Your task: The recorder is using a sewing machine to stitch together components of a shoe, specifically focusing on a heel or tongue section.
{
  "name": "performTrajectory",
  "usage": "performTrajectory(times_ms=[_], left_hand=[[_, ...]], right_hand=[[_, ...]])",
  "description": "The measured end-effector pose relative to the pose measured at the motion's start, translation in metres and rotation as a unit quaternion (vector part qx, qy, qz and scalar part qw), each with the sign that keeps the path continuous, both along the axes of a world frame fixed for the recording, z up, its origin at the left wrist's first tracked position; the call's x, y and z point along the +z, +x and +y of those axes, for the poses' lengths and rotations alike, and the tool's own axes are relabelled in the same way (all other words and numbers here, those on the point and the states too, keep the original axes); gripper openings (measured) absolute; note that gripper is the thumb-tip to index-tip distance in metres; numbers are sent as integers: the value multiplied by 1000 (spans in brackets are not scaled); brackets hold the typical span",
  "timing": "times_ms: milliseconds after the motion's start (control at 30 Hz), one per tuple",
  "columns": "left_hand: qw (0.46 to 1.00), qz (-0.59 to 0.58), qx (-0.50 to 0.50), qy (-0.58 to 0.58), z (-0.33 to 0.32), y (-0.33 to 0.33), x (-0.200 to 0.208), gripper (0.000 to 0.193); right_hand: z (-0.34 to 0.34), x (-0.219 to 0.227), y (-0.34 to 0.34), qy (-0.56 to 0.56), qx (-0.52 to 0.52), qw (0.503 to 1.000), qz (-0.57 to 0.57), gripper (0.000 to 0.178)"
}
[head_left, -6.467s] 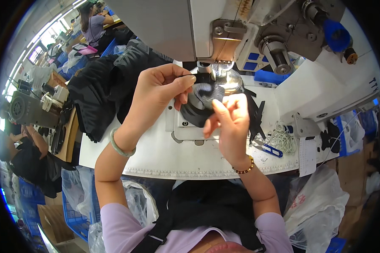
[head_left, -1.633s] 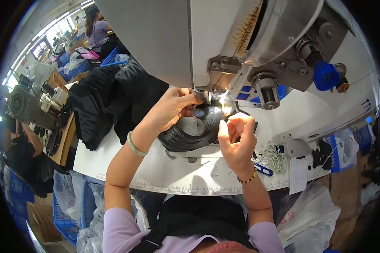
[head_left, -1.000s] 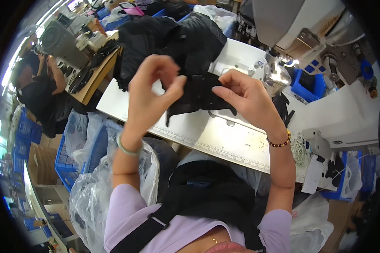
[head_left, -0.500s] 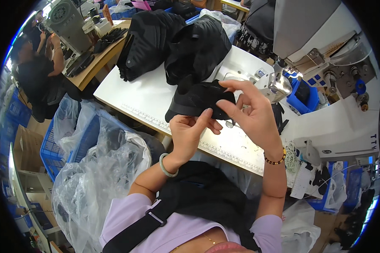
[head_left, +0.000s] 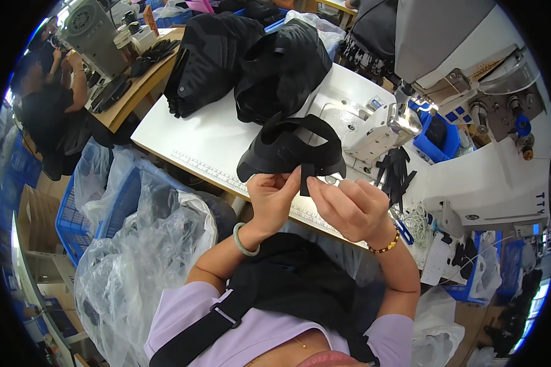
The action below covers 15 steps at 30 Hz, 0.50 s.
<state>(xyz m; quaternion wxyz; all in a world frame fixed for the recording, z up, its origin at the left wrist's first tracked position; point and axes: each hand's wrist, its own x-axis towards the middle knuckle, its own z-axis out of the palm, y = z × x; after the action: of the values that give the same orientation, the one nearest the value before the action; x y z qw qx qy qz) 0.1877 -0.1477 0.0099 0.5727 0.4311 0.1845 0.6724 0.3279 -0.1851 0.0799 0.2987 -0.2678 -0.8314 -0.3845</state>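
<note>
Above the white sewing table, my left hand (head_left: 270, 194) is closed on the lower edge of a black cap (head_left: 278, 150). The cap is tilted, and an arched opening shows on its right side. A short black strap (head_left: 308, 183) hangs from its edge, next to my left thumb. My right hand (head_left: 352, 208) is closed, fingertips pinching the side of that strap. Just right of the cap stands the metal arm of a sewing machine (head_left: 379, 128). Several loose black strips (head_left: 396, 174) lie beyond my right hand.
Two stacks of black caps, a left stack (head_left: 208, 61) and a right stack (head_left: 284, 73), stand at the table's back. A blue crate (head_left: 73, 214) and clear plastic bags (head_left: 134, 275) are at left. Scissors (head_left: 403, 227) and tangled thread (head_left: 417, 223) lie at right. Another person (head_left: 55, 110) works far left.
The cap has turned, so its arched opening now shows. My right hand has come down from the cap's upper edge and pinches the strap. My left hand stays near the same spot.
</note>
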Motion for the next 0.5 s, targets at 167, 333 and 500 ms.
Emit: performTrajectory(times_ms=[167, 333, 500], left_hand=[[996, 29, -77, 16, -2, -4, 11, 11], [944, 197, -262, 34, 25, -46, -22, 42], [934, -139, -256, -207, 55, -113, 0, 53]], right_hand=[[-6, 13, -19, -294, -29, 866, 405, 50], [-23, 33, -20, -419, -65, 848, 318, 21], [-35, 8, -67, -390, 100, 914, 42, 30]])
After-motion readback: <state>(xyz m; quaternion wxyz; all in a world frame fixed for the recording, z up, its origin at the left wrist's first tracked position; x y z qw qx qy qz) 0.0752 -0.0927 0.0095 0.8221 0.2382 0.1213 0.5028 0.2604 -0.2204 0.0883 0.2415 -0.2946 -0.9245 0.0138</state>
